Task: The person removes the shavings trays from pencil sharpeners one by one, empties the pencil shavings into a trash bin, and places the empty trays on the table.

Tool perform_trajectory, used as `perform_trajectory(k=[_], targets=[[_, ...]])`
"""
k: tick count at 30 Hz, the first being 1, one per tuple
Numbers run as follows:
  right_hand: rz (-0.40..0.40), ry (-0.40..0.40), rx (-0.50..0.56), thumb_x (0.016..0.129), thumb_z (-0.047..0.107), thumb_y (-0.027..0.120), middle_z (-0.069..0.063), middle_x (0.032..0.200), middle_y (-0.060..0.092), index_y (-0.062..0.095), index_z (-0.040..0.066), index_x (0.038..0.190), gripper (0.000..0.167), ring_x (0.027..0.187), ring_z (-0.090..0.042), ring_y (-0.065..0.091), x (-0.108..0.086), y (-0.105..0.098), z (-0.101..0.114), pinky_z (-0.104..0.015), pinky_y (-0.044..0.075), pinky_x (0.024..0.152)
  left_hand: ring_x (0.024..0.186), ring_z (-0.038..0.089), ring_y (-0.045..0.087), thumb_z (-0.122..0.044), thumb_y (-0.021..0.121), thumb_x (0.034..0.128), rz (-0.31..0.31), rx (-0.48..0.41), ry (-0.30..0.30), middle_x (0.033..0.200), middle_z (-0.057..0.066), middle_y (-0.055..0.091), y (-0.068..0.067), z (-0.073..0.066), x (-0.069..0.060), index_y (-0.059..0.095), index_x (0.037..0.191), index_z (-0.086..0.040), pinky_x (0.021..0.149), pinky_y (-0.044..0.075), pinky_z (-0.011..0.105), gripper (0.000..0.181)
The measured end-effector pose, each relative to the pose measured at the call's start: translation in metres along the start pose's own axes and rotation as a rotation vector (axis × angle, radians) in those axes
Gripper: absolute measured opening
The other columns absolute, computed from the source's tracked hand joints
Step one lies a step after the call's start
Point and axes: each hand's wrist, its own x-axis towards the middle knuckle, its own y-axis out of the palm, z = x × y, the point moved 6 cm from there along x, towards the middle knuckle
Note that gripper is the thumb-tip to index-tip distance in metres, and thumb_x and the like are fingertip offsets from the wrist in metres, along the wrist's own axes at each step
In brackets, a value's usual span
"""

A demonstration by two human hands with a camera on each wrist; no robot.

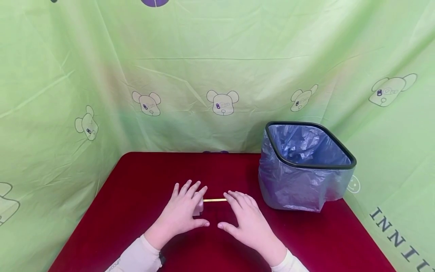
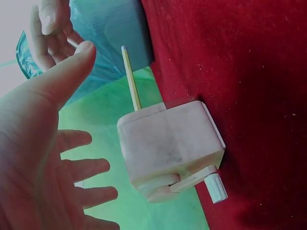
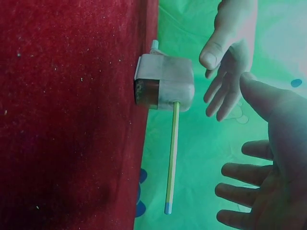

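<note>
Nearest the camera, the left sleeve (image 1: 136, 257) and the right sleeve (image 1: 289, 263) came in from the bottom edge, bringing both hands over the middle of the red-covered bench (image 1: 153, 170). The left hand (image 1: 185, 211) was spread wide, palm down and thumb apart, and held nothing. The right hand (image 1: 248, 223) was wide too, its fingers loosely extended and empty, facing the left one across a gap.

Between them, on the bench, stood the pale sharpener (image 2: 168, 139), partly hidden by the left hand in the head view; both wrist views showed it apart from the fingers. A yellow pencil (image 3: 172, 158) jutted from its face toward the right hand. With neither hand gripping it, the pencil was presumably kept level by the hole it sat in. The sharpener's crank (image 2: 194, 178) and white knob (image 2: 216, 187) were on the opposite face, toward the person's left; that layout probably suited one hand per end.

Beyond the right hand, near the bench's right edge, stood a bin (image 1: 292, 189), likely set aside to leave the middle free while within reach. Its bluish liner (image 1: 300, 141) was draped inside and out, seemingly held by the black rim (image 1: 316, 166). A green printed curtain (image 1: 176, 41) hung behind.
</note>
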Motion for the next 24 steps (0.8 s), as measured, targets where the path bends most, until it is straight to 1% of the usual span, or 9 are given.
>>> perform_trajectory(k=[5,11,15,19,24], targets=[[0.013,0.008,0.002,0.086,0.062,0.072,-0.004,0.148,0.056,0.049,0.014,0.151,0.085,0.138,-0.027,0.05,-0.001,0.003,0.001,-0.052,0.038,0.115,0.147,0.04,0.038,-0.071,0.079,0.0732,0.008,-0.004,0.002,0.159,0.012,0.044,0.003,0.004,0.0,0.043,0.155,-0.018,0.117,0.028,0.065,0.104],[0.011,0.001,-0.015,0.085,0.062,0.074,-0.002,0.144,0.06,0.051,0.014,0.15,0.083,0.135,-0.022,0.053,-0.003,0.006,0.002,-0.047,0.04,0.113,0.145,0.04,0.04,-0.07,0.08,0.0731,0.006,0.006,0.015,0.156,0.012,0.046,0.007,0.008,0.002,0.044,0.154,-0.017,0.115,0.031,0.066,0.103],[0.013,-0.001,-0.02,0.086,0.062,0.074,-0.001,0.142,0.06,0.051,0.014,0.149,0.082,0.133,-0.021,0.054,-0.004,0.008,0.003,-0.047,0.042,0.112,0.144,0.039,0.041,-0.069,0.081,0.0734,0.011,0.001,0.013,0.155,0.012,0.048,0.011,0.011,0.004,0.043,0.155,-0.017,0.115,0.031,0.065,0.103],[0.023,0.003,-0.019,0.085,0.061,0.074,0.0,0.142,0.061,0.052,0.015,0.148,0.081,0.132,-0.021,0.054,-0.005,0.011,0.004,-0.047,0.042,0.112,0.144,0.039,0.042,-0.065,0.083,0.0736,0.016,-0.028,0.004,0.153,0.012,0.05,0.013,0.014,0.005,0.045,0.154,-0.015,0.116,0.031,0.064,0.102],[0.026,0.002,-0.021,0.085,0.061,0.074,0.0,0.141,0.061,0.054,0.015,0.146,0.079,0.134,-0.023,0.054,-0.006,0.013,0.005,-0.05,0.042,0.112,0.142,0.037,0.044,-0.059,0.086,0.0725,0.01,-0.048,-0.015,0.149,0.012,0.054,0.014,0.018,0.008,0.049,0.151,-0.013,0.116,0.033,0.061,0.098]])
